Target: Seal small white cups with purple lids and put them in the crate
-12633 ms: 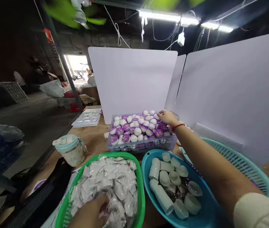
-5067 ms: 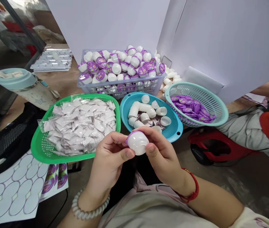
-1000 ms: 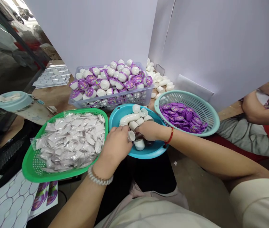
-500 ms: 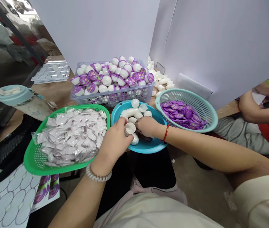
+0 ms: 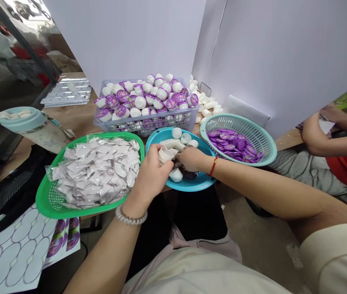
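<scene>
My left hand (image 5: 155, 171) grips a small white plastic cup (image 5: 165, 155), its open mouth tilted up, above the near left part of a blue basin (image 5: 202, 183). Close beside it, my right hand (image 5: 191, 158) reaches down into the basin with fingers bent together; what they hold, if anything, is hidden. Around the hands in the basin lie loose white cups (image 5: 186, 138), some nested in a curved stack (image 5: 173, 144). Small dark pieces (image 5: 190, 174) show under my right hand.
Left stands a green basket (image 5: 46, 204) of small clear-wrapped packets. Behind is a clear bin (image 5: 173, 121) heaped with purple-lidded white cups. A pale teal basket (image 5: 265, 143) holds purple discs (image 5: 231, 143). A tumbler (image 5: 38, 128) stands far left; another person's arm (image 5: 329, 136) shows at right.
The white cup in my left hand has tipped and shifted slightly up and left. My right hand stays low in the basin. The whole view has shifted a little.
</scene>
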Demonstrator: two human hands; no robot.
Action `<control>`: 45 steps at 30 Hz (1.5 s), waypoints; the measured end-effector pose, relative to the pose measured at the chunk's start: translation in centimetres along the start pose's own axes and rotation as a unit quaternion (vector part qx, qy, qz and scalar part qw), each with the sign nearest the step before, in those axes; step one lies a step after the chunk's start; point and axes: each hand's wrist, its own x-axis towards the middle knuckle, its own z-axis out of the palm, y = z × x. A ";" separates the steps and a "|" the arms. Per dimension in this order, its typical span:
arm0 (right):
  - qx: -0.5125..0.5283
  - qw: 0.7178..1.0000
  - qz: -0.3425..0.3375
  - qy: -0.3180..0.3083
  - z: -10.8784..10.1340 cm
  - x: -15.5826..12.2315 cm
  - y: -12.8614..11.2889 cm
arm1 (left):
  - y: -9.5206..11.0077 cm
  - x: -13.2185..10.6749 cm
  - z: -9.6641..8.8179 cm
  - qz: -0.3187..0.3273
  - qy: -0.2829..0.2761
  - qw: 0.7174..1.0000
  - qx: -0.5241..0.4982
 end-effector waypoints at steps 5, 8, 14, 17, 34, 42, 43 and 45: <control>0.016 1.000 -0.015 -0.004 0.3 0.3 0.7 | 0.3 -0.2 -0.3 0.012 -0.028 0.999 -0.027; 0.026 0.999 -0.012 -0.021 0.0 0.5 1.1 | 0.2 -0.4 -0.4 0.027 -0.034 0.998 -0.043; 0.040 0.999 -0.011 -0.021 -1.1 0.0 1.2 | -0.5 -0.7 -0.4 0.024 -0.046 0.987 -0.152; 0.050 0.999 -0.012 -0.010 -1.9 -0.9 1.4 | -0.9 -0.7 -0.5 0.011 -0.049 0.977 -0.208; 0.701 0.643 -0.009 0.308 -3.8 -5.5 -1.2 | 0.0 -1.2 1.2 -0.019 -0.080 0.938 -0.338; 0.413 0.771 -0.057 0.482 -2.7 -6.8 -3.7 | 0.4 -2.0 2.0 -0.051 -0.073 0.894 -0.439; 0.404 0.785 -0.081 0.462 -2.9 -7.2 -3.7 | 0.4 -2.1 1.9 -0.051 -0.071 0.891 -0.446; 0.410 0.804 -0.106 0.418 -3.1 -7.9 -3.5 | 0.4 -2.1 1.7 -0.041 -0.075 0.890 -0.448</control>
